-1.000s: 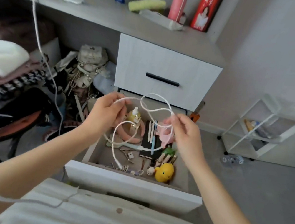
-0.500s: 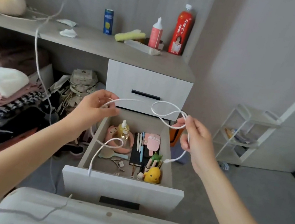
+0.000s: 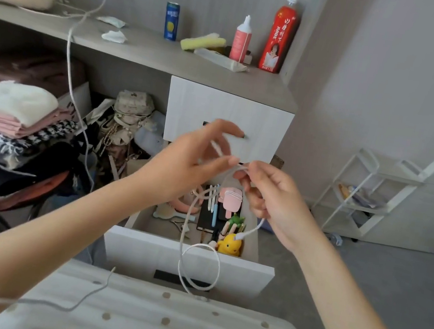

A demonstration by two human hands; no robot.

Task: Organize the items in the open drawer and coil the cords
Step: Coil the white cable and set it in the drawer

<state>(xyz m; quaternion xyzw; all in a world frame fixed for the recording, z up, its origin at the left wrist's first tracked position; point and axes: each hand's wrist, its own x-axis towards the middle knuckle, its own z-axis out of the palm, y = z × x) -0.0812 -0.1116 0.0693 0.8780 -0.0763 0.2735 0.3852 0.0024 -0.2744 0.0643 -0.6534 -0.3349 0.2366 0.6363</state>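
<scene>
Two forearms reach in from the lower corners and meet at frame centre above the open drawer (image 3: 138,251). The right hand (image 3: 275,203) is curled, pinching the white cord (image 3: 218,268), which hangs looped before the drawer front. The left hand (image 3: 190,162) is half spread, the cord crossing its fingers; motion blur hides whether it grips.

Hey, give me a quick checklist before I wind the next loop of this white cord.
1. Right hand pinching the cord: ok.
2. Left hand gripping it: cannot tell, blurred.
3. Cord neatly coiled: not ok, one loose loop dangles in front of the drawer.
4. Plug clear of the yellow toy: cannot tell.
5. That drawer open to take it: ok.
</scene>
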